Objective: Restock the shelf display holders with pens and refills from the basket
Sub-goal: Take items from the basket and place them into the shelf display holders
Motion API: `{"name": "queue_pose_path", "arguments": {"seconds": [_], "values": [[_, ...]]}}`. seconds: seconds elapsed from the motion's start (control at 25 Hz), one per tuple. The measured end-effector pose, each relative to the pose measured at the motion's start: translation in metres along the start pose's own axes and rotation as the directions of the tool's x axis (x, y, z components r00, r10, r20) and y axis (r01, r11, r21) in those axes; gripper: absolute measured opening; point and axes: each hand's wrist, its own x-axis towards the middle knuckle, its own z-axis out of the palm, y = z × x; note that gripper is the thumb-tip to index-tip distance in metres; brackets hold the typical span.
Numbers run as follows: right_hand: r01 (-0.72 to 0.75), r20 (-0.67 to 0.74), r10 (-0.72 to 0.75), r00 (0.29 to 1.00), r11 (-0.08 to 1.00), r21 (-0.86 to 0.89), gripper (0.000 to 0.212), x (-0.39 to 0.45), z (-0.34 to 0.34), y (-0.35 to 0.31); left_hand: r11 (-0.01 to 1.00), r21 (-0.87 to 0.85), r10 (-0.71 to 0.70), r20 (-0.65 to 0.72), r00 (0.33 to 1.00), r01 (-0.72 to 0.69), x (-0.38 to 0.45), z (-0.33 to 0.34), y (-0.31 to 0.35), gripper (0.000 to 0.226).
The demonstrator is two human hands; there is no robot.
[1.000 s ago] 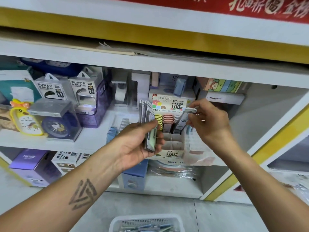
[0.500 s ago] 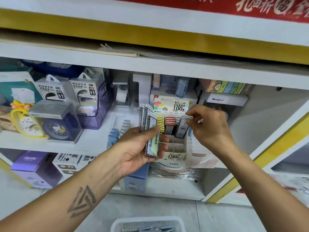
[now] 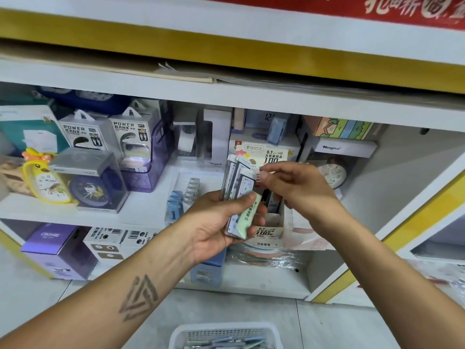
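My left hand [image 3: 221, 220] grips a fanned stack of slim lead-refill cases [image 3: 239, 190], held upright in front of the shelf. My right hand [image 3: 299, 187] is at the stack's upper right, thumb and forefinger pinching the top of the frontmost case. Behind both hands stands the cardboard display holder [image 3: 273, 154] printed "0.7 HB 100"; its compartments are mostly hidden, and its lower front [image 3: 266, 233] shows below my left hand. The white basket [image 3: 191, 333] with more pens and refills sits on the floor at the bottom edge.
Two power bank boxes [image 3: 105, 137] and boxed alarm clocks [image 3: 90, 187] fill the shelf's left side. A clear tray of small refills [image 3: 181, 197] lies left of the holder. Another clock [image 3: 332, 175] stands at the right. A purple box [image 3: 55, 245] sits on the lower shelf.
My right hand left the case it was lowering into the holder and moved left to the top of the stack. My left hand kept the stack nearly still.
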Motion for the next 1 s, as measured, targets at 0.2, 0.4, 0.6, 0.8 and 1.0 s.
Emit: {"name": "queue_pose_path", "arguments": {"seconds": [0.2, 0.4, 0.6, 0.8, 1.0], "values": [[-0.094, 0.018, 0.092, 0.996, 0.975, 0.203, 0.011, -0.003, 0.006, -0.007, 0.998, 0.052, -0.033, 0.052, 0.998, 0.030, 0.000, 0.002, -0.003, 0.037], [0.026, -0.346, 0.059, 0.937, 0.972, 0.235, 0.013, 0.006, -0.029, -0.004, 0.999, 0.041, -0.035, 0.010, 0.999, 0.034, 0.003, -0.005, 0.000, 0.028], [0.068, -0.286, -0.156, 0.945, 0.952, -0.297, 0.018, 0.008, -0.039, 0.009, 1.000, 0.017, 0.016, -0.074, 0.997, -0.014, 0.004, -0.010, 0.004, 0.027], [0.192, -0.048, -0.273, 0.961, 0.781, -0.595, 0.007, 0.001, -0.025, 0.024, 0.999, 0.045, 0.014, -0.053, 0.999, -0.012, 0.006, -0.006, 0.001, 0.020], [0.208, -0.011, -0.312, 0.950, 0.660, -0.722, 0.012, 0.007, -0.018, 0.032, 0.997, 0.076, 0.001, -0.009, 1.000, -0.001, 0.004, -0.003, -0.006, 0.016]]}}
